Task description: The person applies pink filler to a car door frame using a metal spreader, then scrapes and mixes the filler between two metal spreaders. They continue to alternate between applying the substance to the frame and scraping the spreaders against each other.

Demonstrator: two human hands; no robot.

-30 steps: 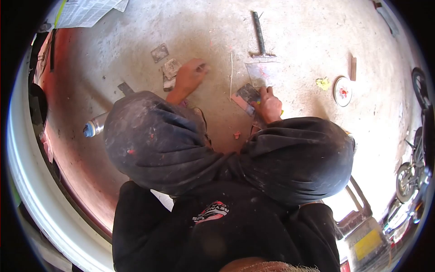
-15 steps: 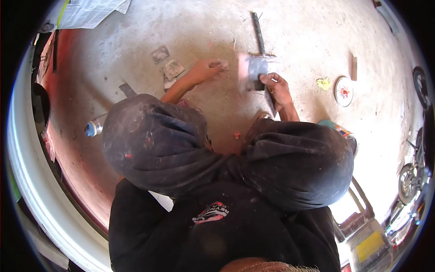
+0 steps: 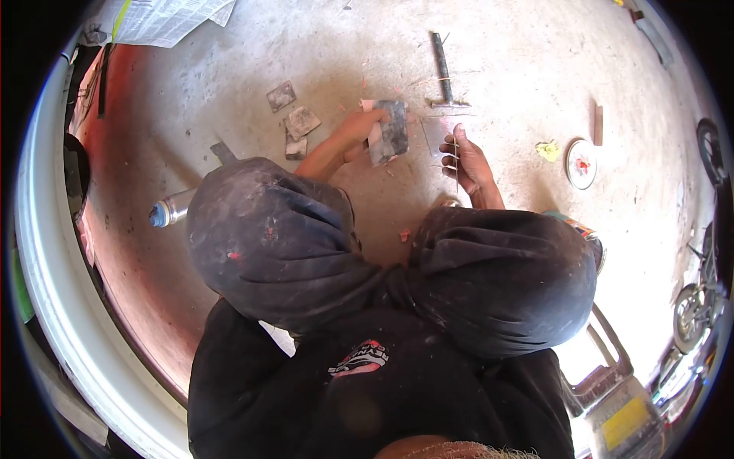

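My left hand (image 3: 361, 128) is closed on the edge of a worn sheet of sandpaper (image 3: 394, 130), dark grey with a pinkish strip along its left side. To the right, my right hand (image 3: 470, 162) has its thumb up and its fingers curled round a thin flat piece (image 3: 457, 172), seen nearly edge-on; I cannot tell what kind it is. Both hands are in front of my knees, over the concrete floor. Beyond my right hand lies a dark-handled tool (image 3: 441, 65) with a crosspiece at its near end.
Several small worn pieces (image 3: 303, 121) lie left of my left hand. A spray can (image 3: 172, 208) lies by my left knee. At right are a round lid (image 3: 581, 164) with red smears, a yellow-green scrap (image 3: 547, 150) and a wooden strip (image 3: 598, 125). A tin (image 3: 585, 229) stands behind my right knee.
The sandpaper has passed from my right hand to my left, moving leftward. My left hand, empty before, now grips it; my right hand keeps only the thin piece.
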